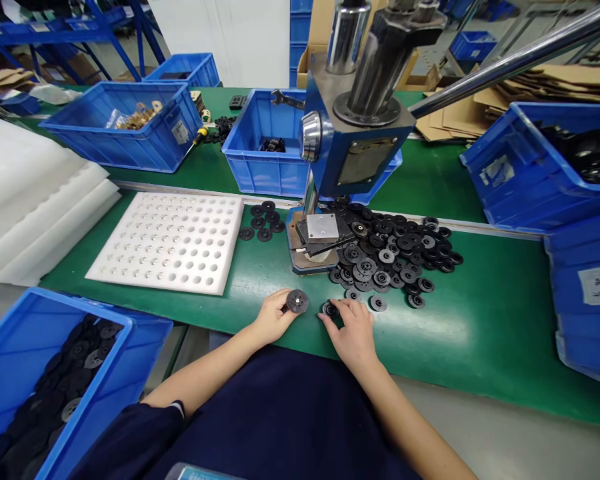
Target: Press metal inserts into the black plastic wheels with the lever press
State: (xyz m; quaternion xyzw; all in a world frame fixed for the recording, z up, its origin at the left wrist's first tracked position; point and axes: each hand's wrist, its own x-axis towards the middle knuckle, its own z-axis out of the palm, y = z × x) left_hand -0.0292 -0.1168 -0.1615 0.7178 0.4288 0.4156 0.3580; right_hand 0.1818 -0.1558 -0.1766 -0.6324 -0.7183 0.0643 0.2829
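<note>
Green worktop (480, 373) is filling the foreground. Near its front edge, the left hand (274, 319) is gripping a black disc (297, 302) by the rim; the right hand (356, 332) is pinching a dark wheel (329, 309). Handling both is seemingly the present step, the next move probably calling for a steady grip. Flat and round, the disc is showing a bright centre. Farther from that edge, more wheels (366, 267) are lying heaped.

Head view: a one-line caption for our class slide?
Left hand holds a disc; right hand grasps another before the press.
</note>
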